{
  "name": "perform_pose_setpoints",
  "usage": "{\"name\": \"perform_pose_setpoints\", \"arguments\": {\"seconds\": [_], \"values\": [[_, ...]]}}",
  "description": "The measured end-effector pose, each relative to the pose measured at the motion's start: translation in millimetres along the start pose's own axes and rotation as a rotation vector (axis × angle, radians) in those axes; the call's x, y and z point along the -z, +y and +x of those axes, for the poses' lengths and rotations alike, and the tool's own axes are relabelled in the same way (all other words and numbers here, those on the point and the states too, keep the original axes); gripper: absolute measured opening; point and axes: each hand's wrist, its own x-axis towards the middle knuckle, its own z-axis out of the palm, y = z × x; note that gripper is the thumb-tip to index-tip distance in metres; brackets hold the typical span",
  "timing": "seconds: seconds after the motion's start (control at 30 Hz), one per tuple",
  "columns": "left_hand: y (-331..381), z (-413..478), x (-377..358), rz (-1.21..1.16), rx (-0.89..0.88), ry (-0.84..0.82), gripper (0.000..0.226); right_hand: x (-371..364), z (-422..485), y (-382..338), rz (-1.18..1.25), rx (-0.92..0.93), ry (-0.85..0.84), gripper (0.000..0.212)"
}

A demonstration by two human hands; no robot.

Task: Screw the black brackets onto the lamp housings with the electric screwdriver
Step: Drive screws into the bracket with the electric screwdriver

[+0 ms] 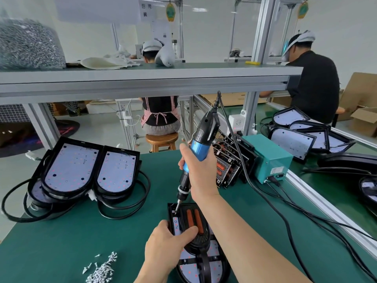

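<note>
**Figure: Fastening at the bracket's far corner.**
Your right hand (199, 170) wraps around the electric screwdriver (201, 139), whose bit stands on the 11 o'clock corner of the black bracket (190, 219). Your left hand (169, 242) grips that bracket, thumb across its top, on the lamp housing (214, 268) lying at 6 o'clock on the green mat (81, 231). The screw under the bit is too small to tell. The next move calls for a straight lift, then a fresh screw from the loose screws (102, 268) at 7 o'clock, with the bracket held square.
</note>
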Motion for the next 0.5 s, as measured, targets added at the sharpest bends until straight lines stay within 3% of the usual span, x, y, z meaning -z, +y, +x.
{"name": "perform_pose_setpoints", "arguments": {"seconds": [0.23, 0.37, 0.5], "values": [[-5, 8, -1, -0.007, -0.008, 0.015, 0.084, -6, -1, 2, -0.017, 0.019, -0.051, 0.019], [-7, 10, -2, -0.014, -0.015, 0.028, 0.063, -11, -3, 5, -0.09, 0.037, -0.118, 0.019], [-5, 7, -2, -0.028, -0.009, 0.029, 0.065, -9, -1, 6, -0.074, 0.017, -0.131, 0.019]]}}
